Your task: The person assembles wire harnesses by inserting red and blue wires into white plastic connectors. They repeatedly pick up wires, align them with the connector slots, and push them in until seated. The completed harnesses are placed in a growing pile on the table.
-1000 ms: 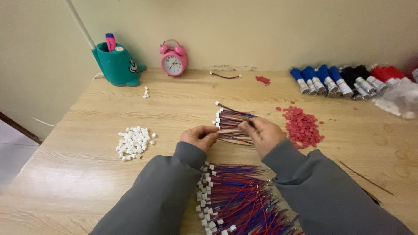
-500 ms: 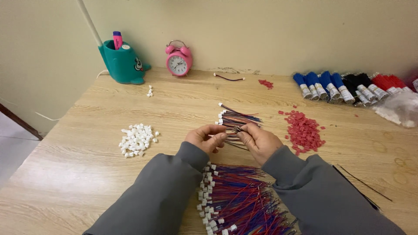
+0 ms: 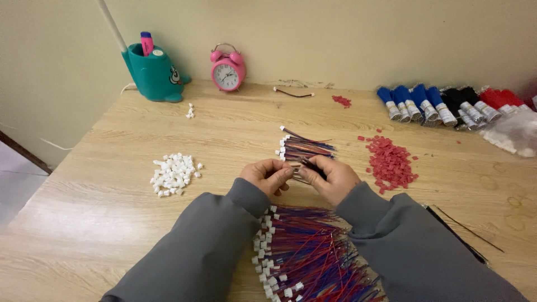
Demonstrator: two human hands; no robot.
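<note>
Red-blue wire (image 3: 302, 165), pinched between my left hand (image 3: 267, 175) and right hand (image 3: 331, 178), just before the wire bundle (image 3: 305, 148).

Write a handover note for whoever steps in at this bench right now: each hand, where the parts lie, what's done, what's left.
Left hand: pinching the end of a thin wire lead with its fingertips.
Right hand: gripping the same lead from the other side.
Small wire bundle with white ends lies just beyond the hands.
Large wire pile, red and blue, lies between the sleeves.
Loose white connectors sit left; red connectors sit right.
Done: the small bundle, it seems.
Left: apparently the large pile.
</note>
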